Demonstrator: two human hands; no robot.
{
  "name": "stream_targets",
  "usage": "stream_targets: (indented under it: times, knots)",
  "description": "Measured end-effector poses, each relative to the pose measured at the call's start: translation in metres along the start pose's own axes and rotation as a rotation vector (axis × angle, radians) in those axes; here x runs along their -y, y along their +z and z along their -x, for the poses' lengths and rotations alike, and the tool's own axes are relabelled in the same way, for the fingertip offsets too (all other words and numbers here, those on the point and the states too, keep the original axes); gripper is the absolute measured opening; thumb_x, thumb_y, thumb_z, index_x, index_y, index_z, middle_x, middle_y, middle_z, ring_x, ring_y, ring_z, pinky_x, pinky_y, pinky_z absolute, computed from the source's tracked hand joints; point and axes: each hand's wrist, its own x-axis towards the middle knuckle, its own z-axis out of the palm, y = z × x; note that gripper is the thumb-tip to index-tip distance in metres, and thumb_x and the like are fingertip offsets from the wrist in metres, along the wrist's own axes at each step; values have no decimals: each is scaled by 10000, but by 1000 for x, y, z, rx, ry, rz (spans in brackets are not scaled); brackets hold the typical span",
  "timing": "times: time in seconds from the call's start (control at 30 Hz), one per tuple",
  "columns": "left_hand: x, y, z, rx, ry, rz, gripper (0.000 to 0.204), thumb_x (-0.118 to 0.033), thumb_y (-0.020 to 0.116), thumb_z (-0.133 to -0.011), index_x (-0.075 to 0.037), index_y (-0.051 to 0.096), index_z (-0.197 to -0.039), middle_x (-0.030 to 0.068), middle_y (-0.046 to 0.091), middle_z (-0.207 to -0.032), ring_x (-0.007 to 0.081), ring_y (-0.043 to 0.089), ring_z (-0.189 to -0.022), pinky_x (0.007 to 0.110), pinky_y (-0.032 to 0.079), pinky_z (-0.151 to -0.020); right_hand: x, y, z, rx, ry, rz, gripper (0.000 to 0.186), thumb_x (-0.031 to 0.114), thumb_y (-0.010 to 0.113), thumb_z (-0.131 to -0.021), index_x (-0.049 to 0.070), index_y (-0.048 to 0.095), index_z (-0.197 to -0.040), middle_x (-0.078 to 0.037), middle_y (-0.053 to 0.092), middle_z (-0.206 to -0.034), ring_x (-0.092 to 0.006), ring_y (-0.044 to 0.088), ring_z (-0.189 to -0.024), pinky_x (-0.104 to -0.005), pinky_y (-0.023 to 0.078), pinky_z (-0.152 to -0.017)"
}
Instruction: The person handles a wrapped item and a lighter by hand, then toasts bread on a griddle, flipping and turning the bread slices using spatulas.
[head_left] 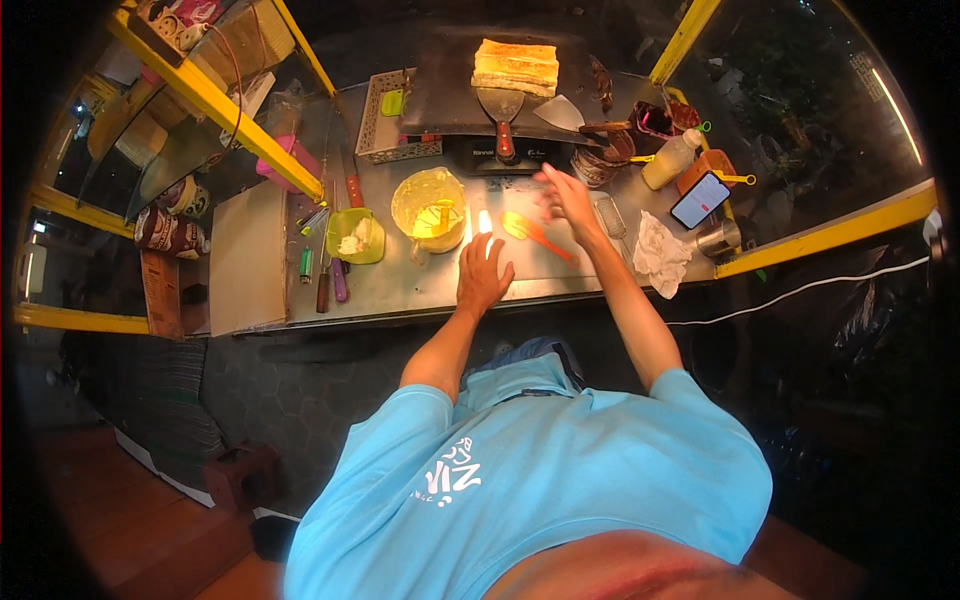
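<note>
Orange spatula (533, 231), right hand (566, 196) hovering, fingers (548, 182) spread

Orange spatula (535, 231), yellow bowl (428, 203), green tub (355, 236), white cloth (660, 256), golden toast (516, 66)

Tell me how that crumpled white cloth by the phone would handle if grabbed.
The crumpled white cloth would probably be floppy and light, sagging from the hand, since it lies in loose folds. It likely won't roll or tip, and on the metal counter it might bunch if pushed.
</note>
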Motion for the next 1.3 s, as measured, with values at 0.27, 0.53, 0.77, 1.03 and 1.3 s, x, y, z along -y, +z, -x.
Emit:
stream_targets:
  times: [0.27,0.53,0.77,1.03,1.3]
  knots:
    - [-8,2,-8,14,-2,80,491,-224,684,-806,-31,548,-1237,205,479,-1333,387,424,-1286,500,328,-1079,5,81,-60,45,144,-356,390,428,557,-974,38,575,-958,-72,626,-685,-161,596,-513,-310,517,-494]
    - [-4,1,-7,32,-40,81,506,-223,694,-809,-17,554,-1250,229,468,-1352,390,418,-1295,499,321,-1084,2,95,-43,88,128,-359,356,407,542,-980,56,576,-930,-50,606,-654,-147,580,-504,-306,513,-504]
    - [-3,0,-5,81,-70,44,496,-282,668,-848,-56,550,-1273,178,457,-1377,340,371,-1352,477,279,-1128,20,81,-31,-92,33,-309,394,401,519,-985,32,594,-872,-67,604,-597,-146,549,-402,-268,426,-386]
    - [-4,-1,-6,15,-12,63,475,-240,667,-832,-38,539,-1243,189,460,-1346,386,391,-1309,506,312,-1094,27,32,-30,-176,15,-301,406,442,512,-974,47,544,-885,-61,595,-615,-137,552,-419,-270,483,-410]
    - [-3,-1,-6,38,-18,63,477,-245,659,-840,-41,533,-1252,189,454,-1361,383,380,-1324,507,294,-1108,26,14,-54,-175,67,-209,377,415,474,-975,65,543,-854,-31,558,-563,-142,533,-414,-289,482,-431]
